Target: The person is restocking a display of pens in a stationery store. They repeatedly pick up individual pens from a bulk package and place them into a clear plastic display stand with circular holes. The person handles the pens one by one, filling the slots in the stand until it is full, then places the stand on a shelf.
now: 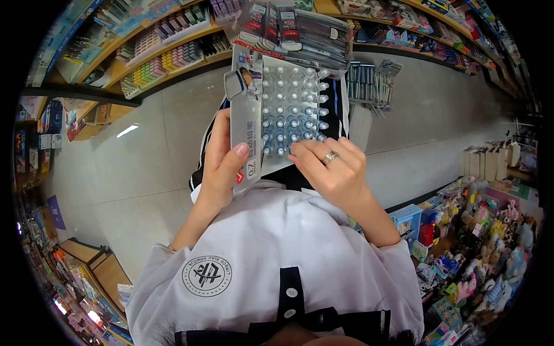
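Note:
My left hand [225,160] grips the side of a display box [245,129] of mechanical pencils, its thumb on the printed panel. Rows of clear and blue-tinted mechanical pencils [294,110] stand in the box, tops towards me. My right hand [331,166], with a ring on one finger, has its fingertips at the pencils in the box's near right corner; whether they grip one is hidden. Just beyond the box lies a clear plastic container [320,36] holding pens and several small packs with red labels [288,28].
Shelves of stationery [173,47] curve along the far left, with more shelves [415,36] at the far right. Packs of pens [363,82] sit low over the tiled floor [415,108]. Plush toys [484,242] crowd the near right; a wooden unit [101,272] stands near left.

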A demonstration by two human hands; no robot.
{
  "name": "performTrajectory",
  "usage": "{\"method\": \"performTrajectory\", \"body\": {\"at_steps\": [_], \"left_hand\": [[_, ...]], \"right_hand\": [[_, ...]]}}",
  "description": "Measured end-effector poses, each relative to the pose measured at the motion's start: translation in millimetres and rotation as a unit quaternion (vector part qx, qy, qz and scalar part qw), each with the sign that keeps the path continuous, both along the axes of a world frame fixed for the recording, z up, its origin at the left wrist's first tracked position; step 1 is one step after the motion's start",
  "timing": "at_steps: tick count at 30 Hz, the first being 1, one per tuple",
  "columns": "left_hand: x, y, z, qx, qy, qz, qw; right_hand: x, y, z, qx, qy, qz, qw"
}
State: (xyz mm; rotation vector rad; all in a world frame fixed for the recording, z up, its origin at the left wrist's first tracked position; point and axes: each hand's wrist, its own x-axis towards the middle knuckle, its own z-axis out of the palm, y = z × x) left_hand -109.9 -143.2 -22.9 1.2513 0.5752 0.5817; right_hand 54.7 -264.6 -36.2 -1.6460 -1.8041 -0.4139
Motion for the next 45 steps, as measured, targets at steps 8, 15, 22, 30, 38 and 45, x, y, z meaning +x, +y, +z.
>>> {"method": "performTrajectory", "body": {"at_steps": [8,15,22,30,38,45], "left_hand": [[0,-2,4,-0.003,-0.003,0.002,1.000],[1,-2,5,-0.006,-0.004,-0.002,1.000],[0,-1,3,-0.006,0.003,0.000,1.000],[0,-1,6,0.000,0.001,-0.004,1.000],[-21,21,21,0.101,0.246,-0.076,0.961],[-22,15,-9,-0.102,0.054,0.132,0.985]], "right_hand": [[-2,5,6,0.000,-0.001,0.000,1.000],[-13,11,2,0.029,-0.037,-0.033,0.998],[-14,10,0,0.017,-0.033,-0.035,0.999],[-19,18,0,0.028,-0.017,-0.019,0.999],[24,-11,8,0.112,0.114,-0.115,0.980],[50,-37,-8,0.033,0.377,-0.200,0.904]]}}
